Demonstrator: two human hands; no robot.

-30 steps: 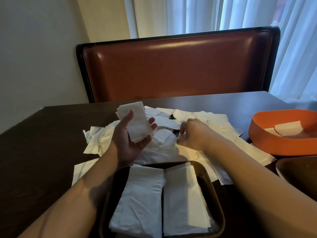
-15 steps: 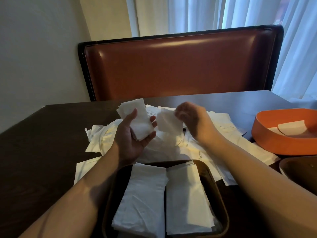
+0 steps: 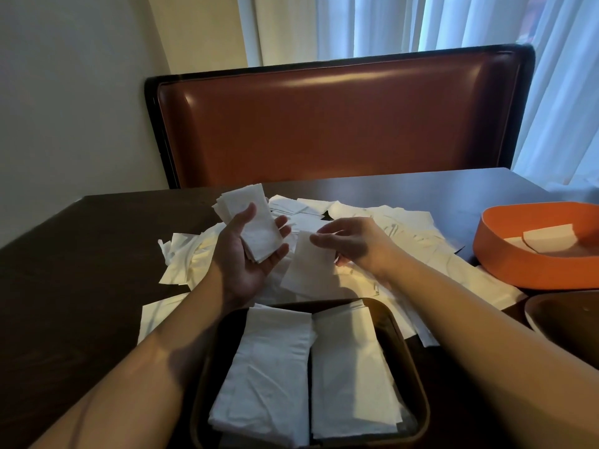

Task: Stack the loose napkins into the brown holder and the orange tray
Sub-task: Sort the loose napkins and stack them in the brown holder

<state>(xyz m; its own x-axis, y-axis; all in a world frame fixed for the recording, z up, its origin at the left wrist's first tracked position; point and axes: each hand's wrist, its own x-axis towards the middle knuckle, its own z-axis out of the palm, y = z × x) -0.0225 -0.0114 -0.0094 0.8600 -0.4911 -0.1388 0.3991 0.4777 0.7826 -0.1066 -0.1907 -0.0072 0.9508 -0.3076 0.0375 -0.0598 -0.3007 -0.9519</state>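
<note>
My left hand point(image 3: 246, 257) is palm up above the table and holds a small stack of white napkins point(image 3: 252, 222) between thumb and fingers. My right hand point(image 3: 350, 243) pinches one single napkin point(image 3: 308, 267) just right of that stack. Loose white napkins point(image 3: 389, 228) lie scattered over the dark table behind and beside both hands. The brown holder point(image 3: 408, 351) sits at the near edge and contains two side-by-side napkin stacks. The orange tray point(image 3: 518, 264) at the right holds a few napkins.
A second brown container point(image 3: 567, 319) shows partly at the right edge, below the orange tray. A red-brown padded bench back point(image 3: 340, 124) stands behind the dark table point(image 3: 81, 270). White curtains hang at the back right.
My right hand picked one napkin from the pile, lifted it, and now holds it lower and closer to the stack in my left hand. The left hand has barely moved.
</note>
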